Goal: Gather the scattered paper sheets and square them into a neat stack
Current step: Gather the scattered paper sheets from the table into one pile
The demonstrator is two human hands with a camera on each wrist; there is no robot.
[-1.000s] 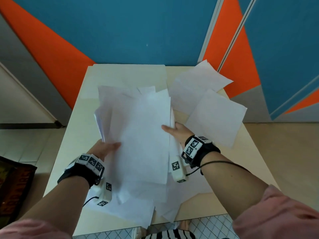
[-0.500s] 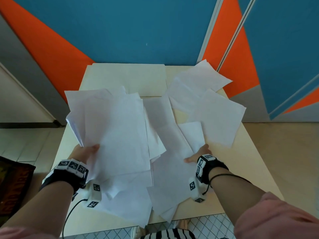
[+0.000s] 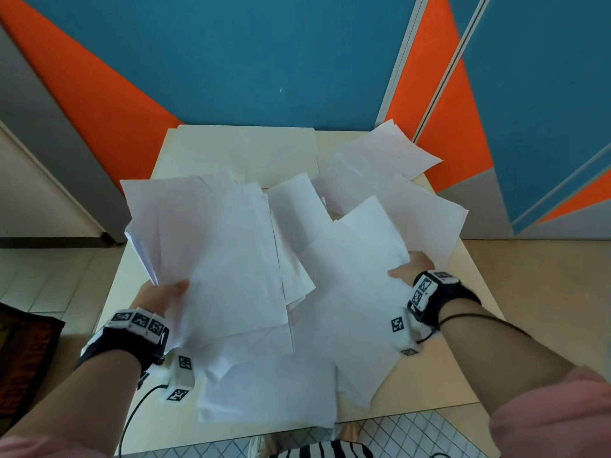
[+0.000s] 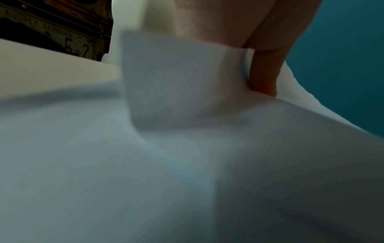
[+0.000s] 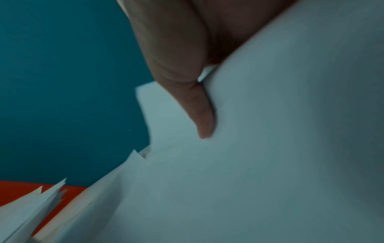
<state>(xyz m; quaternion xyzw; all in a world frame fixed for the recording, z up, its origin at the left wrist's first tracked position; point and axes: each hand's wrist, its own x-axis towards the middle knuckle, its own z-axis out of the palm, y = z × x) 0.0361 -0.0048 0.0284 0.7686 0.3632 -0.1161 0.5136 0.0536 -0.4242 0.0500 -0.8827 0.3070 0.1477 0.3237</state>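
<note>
Sheets [image 3: 228,259] in both hands

Bare table [image 3: 238,150] shows along the far left edge, up against the blue wall [image 3: 264,61], and in a strip down the right side beside the right hand [image 3: 408,267]; a hand could pass there. The middle and near edge are covered by loose sheets [image 3: 347,309]. The left hand [image 3: 158,297] holds up a raised bundle of paper [image 3: 215,259] that blocks the left side. More sheets [image 3: 380,160] fill the far right corner.
</note>
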